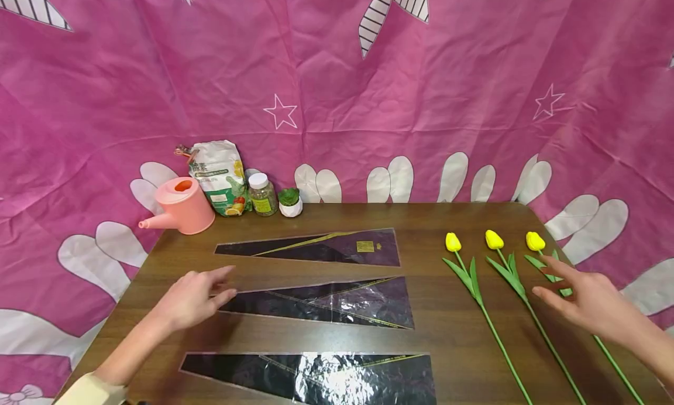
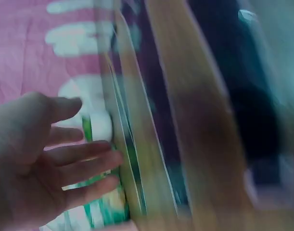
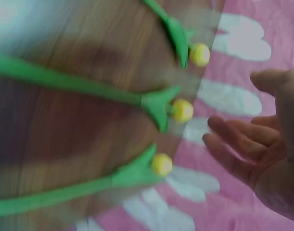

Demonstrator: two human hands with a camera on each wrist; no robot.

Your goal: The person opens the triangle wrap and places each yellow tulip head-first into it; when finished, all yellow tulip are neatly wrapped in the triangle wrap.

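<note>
In the head view the left hand [image 1: 192, 299] hovers at the narrow left end of the middle black flower sleeve [image 1: 326, 302], fingers relaxed and holding nothing. Another such sleeve [image 1: 316, 247] lies behind it, and a shiny third sleeve [image 1: 316, 376] lies in front. Over at the right, the right hand [image 1: 587, 299] is held above the rightmost yellow tulip [image 1: 535, 241], partly covering its leaves. Its fingers are spread and grip nothing. A middle tulip [image 1: 494, 239] and a left tulip [image 1: 453, 242] lie alongside, long green stems toward the front edge.
Along the back left stand a pink watering can [image 1: 189, 209], a white and green bag [image 1: 221, 179] with a clip, a jar [image 1: 262, 195] with a white lid, and a small potted plant [image 1: 290, 202]. A pink patterned cloth [image 1: 337, 89] hangs behind the brown table [image 1: 421, 218].
</note>
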